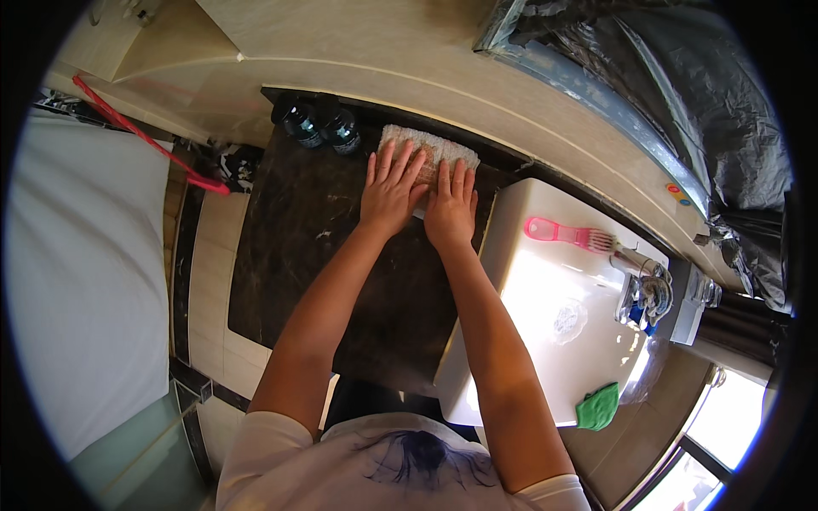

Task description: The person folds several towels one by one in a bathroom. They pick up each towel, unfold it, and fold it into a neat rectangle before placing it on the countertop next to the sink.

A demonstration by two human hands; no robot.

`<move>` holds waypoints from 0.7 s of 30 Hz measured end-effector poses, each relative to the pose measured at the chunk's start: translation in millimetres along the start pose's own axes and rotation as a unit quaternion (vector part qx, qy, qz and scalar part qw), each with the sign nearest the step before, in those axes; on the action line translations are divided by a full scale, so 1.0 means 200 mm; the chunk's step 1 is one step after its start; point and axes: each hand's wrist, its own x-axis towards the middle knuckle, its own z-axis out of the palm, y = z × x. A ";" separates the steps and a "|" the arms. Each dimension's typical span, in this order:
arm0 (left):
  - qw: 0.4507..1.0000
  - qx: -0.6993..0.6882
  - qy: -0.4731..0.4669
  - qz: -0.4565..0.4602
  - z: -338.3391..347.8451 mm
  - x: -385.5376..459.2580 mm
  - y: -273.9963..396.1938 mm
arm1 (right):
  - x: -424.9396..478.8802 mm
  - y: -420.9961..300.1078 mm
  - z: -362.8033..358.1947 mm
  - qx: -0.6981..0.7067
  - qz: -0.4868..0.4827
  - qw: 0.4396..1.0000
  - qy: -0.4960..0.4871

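A folded, light-coloured terry towel (418, 139) with a brownish patch lies at the back of a dark stone-look countertop (307, 255). Palm down, my left hand (391, 191) rests across its left part, fingers spread. My right hand (450, 203) lies flat on the towel's right part, its fingers slightly apart. The two thumbs nearly meet in the middle. Neither hand grips the cloth; both cover much of it. Two dark bottles (303, 126) with printed labels stand left of the towel, against the back edge.
To the right is a white sink basin (517, 255) with a pink-handled brush (553, 231) on its back rim, near a metal faucet (652, 294). A green cloth (598, 407) hangs over its front corner. At left are a red stick (128, 124) and white curtain (89, 255).
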 end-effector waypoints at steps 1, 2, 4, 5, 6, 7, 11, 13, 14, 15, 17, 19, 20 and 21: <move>1.000 -0.002 -0.002 0.001 0.01 0.00 0.00 | 0.00 0.01 0.01 -0.006 -0.004 1.000 -0.012; 1.000 -0.004 -0.004 0.001 0.03 0.01 -0.01 | 0.00 0.02 0.03 0.003 -0.001 1.000 -0.015; 1.000 -0.009 -0.005 0.005 0.04 0.04 -0.02 | 0.04 0.04 0.05 0.020 0.004 1.000 -0.013; 1.000 -0.013 -0.008 0.006 0.05 0.05 -0.02 | 0.05 0.05 0.06 0.022 0.007 1.000 -0.021; 1.000 -0.015 -0.010 0.007 0.06 0.05 -0.03 | 0.06 0.04 0.05 0.025 0.008 0.999 -0.027; 1.000 -0.016 -0.015 0.008 0.06 0.04 -0.05 | 0.06 0.03 0.04 0.029 0.010 0.999 -0.032; 0.999 0.001 -0.047 0.009 -0.06 -0.01 -0.02 | -0.05 -0.04 -0.06 -0.020 -0.014 1.000 0.002; 0.999 -0.011 -0.041 0.019 -0.19 -0.11 0.07 | -0.20 -0.11 -0.14 0.009 -0.021 0.999 0.048; 0.999 -0.030 -0.024 0.029 -0.24 -0.19 0.11 | -0.28 -0.13 -0.15 0.038 -0.048 0.994 0.086; 0.992 -0.124 -0.001 0.039 -0.27 -0.28 0.13 | -0.37 -0.15 -0.17 0.068 -0.075 0.987 0.125; 0.954 -0.298 0.000 0.022 -0.30 -0.49 0.19 | -0.59 -0.17 -0.20 0.166 -0.069 0.975 0.128; 0.928 -0.360 -0.079 -0.051 -0.46 -0.67 0.28 | -0.83 -0.22 -0.38 0.272 0.018 0.961 0.041; 0.924 -0.364 -0.111 -0.038 -0.49 -0.76 0.29 | -0.95 -0.21 -0.46 0.299 -0.016 0.953 0.042; 0.914 -0.395 -0.095 -0.022 -0.56 -0.83 0.33 | -1.06 -0.20 -0.52 0.321 -0.049 0.945 0.047</move>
